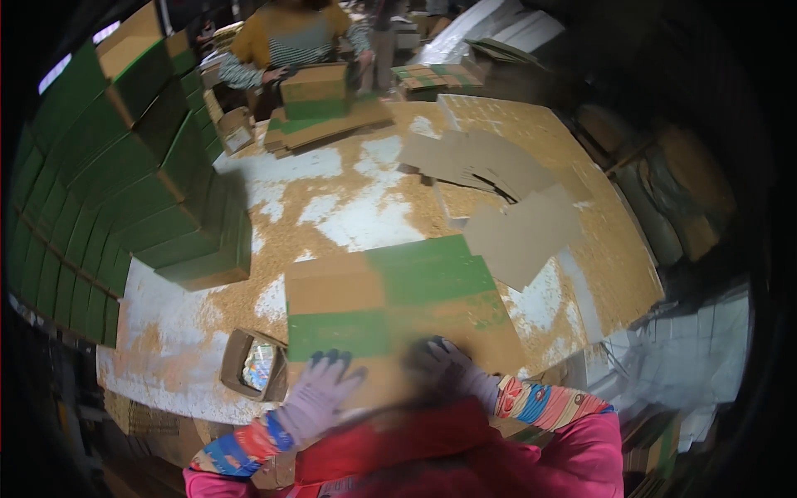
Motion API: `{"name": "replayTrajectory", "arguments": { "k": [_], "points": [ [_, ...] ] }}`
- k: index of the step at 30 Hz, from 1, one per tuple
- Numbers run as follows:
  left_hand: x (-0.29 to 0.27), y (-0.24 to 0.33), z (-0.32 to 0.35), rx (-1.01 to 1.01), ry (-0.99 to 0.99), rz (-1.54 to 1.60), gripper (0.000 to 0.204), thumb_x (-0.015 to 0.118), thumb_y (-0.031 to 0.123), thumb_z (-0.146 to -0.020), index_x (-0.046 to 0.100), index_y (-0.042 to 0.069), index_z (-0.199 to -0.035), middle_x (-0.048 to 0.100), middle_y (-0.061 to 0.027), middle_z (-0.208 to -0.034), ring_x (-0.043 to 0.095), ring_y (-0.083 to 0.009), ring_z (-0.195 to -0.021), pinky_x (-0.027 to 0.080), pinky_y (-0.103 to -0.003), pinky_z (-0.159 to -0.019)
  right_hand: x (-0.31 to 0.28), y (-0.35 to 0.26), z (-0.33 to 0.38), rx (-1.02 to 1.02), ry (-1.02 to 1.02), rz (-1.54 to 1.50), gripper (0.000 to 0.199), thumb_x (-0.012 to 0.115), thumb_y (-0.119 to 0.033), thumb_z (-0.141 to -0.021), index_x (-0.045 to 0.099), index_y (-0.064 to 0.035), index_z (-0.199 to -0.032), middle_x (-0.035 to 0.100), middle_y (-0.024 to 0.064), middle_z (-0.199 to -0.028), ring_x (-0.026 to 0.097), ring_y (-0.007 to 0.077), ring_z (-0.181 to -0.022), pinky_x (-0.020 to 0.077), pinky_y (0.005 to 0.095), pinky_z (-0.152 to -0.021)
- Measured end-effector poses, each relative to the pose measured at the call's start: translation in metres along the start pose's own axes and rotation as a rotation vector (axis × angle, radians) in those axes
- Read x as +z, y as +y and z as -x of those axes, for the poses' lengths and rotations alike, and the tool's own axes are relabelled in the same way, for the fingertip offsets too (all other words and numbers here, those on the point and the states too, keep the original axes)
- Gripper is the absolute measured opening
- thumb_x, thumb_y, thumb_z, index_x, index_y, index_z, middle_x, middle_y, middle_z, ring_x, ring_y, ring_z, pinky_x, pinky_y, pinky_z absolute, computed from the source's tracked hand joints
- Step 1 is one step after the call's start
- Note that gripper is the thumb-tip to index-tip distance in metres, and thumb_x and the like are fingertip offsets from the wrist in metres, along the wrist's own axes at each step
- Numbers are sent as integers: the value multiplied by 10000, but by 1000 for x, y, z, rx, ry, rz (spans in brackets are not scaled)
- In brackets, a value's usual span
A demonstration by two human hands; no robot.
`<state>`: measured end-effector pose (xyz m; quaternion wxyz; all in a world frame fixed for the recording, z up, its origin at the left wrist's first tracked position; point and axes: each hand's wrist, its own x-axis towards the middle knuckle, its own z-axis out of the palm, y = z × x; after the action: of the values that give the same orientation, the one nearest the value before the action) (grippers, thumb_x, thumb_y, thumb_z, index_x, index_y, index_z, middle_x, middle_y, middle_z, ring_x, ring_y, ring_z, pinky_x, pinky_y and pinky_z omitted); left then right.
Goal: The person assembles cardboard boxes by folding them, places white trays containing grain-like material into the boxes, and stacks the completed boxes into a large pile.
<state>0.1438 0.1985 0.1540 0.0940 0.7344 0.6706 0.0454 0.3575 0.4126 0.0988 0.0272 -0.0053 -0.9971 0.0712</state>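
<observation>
A flat cardboard sheet (398, 307), printed in green and brown blocks, lies on the worktable in front of me. My left hand (322, 392), in a pale glove with dark fingertips, rests at its near left edge with the fingers spread. On the near right part of the sheet, my right hand (448, 365) wears the same kind of glove. Its fingers look stretched out over the cardboard, though they are partly blurred. Neither hand grips anything that I can see. Beside my left hand stands a small open cardboard box (242, 365) holding colourful printed stickers or labels.
Stacked green and brown boxes (158, 207) rise at the left. Plain grey-brown cardboard pieces (523, 232) lie fanned out on the worn worktable (365, 212). Across it, another person handles a box (315, 91) on flat sheets. White plastic wrapping (689, 357) hangs at the right.
</observation>
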Motion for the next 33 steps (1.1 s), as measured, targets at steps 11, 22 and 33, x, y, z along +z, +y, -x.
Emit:
{"name": "replayTrajectory", "arguments": {
  "k": [11,22,33],
  "points": [
    [-163,-137,-67,-143,-98,713,523,523,336,-1012,467,16,-1422,638,-92,-1174,574,-137,-1030,467,-280,-939,-159,36,-104,127,486,337,527,668,-459,-821,542,-124,-1208,553,118,-1067,514,302,-1065,378,473,-947],
    [-180,-85,-67,-588,929,495,698,728,184,-802,433,-47,-1390,552,-188,-1346,535,-254,-1236,429,-361,-1049,-192,70,-53,-585,452,-585,480,803,-231,-684,669,-108,-1128,421,198,-1470,318,439,-1396,253,546,-1163],
    [-101,-120,-27,-308,930,1360,810,595,282,-909,145,97,-1556,311,-172,-1510,406,-294,-1321,301,-403,-1129,-132,62,-140,118,11,-1557,681,635,-203,-910,302,-11,-1472,466,205,-1410,472,273,-1300,394,391,-1090]
  ]
}}
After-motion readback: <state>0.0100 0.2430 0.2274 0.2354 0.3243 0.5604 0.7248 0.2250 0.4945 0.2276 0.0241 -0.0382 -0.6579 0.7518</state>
